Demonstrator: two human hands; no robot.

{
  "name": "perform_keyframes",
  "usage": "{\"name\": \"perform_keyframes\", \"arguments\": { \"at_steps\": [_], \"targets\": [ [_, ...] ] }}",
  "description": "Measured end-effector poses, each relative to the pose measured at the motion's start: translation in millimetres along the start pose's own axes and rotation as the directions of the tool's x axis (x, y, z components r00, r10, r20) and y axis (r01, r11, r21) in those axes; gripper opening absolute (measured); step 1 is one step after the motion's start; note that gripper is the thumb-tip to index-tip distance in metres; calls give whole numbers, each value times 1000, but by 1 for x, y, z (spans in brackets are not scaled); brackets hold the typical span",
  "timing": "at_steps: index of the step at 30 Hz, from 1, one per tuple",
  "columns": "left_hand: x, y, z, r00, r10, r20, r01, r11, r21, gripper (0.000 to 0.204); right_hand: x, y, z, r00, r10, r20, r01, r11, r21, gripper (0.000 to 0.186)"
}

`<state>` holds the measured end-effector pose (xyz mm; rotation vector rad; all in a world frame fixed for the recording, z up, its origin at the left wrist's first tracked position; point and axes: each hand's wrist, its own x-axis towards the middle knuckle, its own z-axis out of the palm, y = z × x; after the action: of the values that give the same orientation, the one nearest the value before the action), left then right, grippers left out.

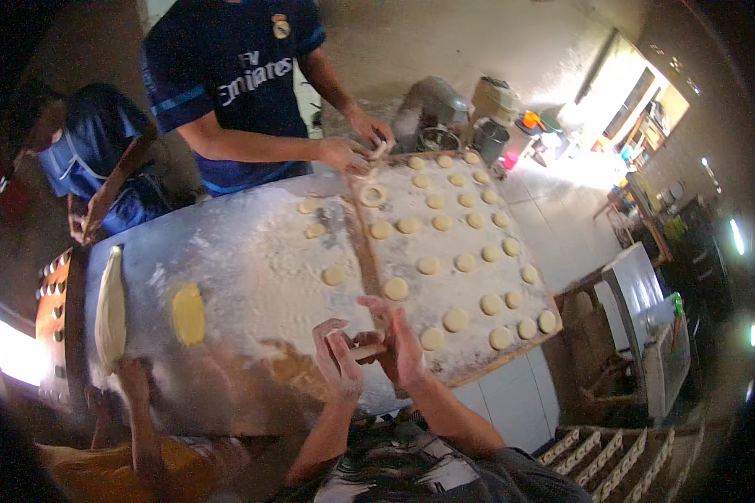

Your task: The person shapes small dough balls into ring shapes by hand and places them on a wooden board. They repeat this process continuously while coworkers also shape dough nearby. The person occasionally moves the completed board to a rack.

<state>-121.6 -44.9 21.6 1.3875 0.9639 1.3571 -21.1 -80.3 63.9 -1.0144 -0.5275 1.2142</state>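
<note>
Dough (367, 352) between fingers (339, 345), lettered jersey (231, 88) opposite

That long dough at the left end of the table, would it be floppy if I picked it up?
The long dough would probably sag, being slim and stretched out. Pushed, it may roll unevenly, since its far end narrows.

Pale tiled floor (520, 394), drab wall (445, 42), bright opening (633, 105).

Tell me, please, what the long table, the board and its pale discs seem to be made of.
Table: probably metal, smooth, given its grey, reflective sheen.
Board: likely wood, powdery and matte, given its brown edge.
Discs: apparently dough, matte, given their pale, rounded look.
</note>
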Motion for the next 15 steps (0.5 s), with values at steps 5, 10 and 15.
{"name": "perform_keyframes", "arguments": {
  "at_steps": [5,10,15],
  "targets": [
    [-31,-6,33,955,-218,202,250,956,-150,34,-7,-5,-62,967,2,254,42,985,-167,69],
    [-71,-9,70,975,-213,59,221,925,-311,17,-33,-18,-93,954,-119,276,185,956,-227,59],
    [-89,26,97,987,-26,160,-34,932,362,17,-52,-43,-124,959,201,202,-167,971,-173,43]
  ]
}}
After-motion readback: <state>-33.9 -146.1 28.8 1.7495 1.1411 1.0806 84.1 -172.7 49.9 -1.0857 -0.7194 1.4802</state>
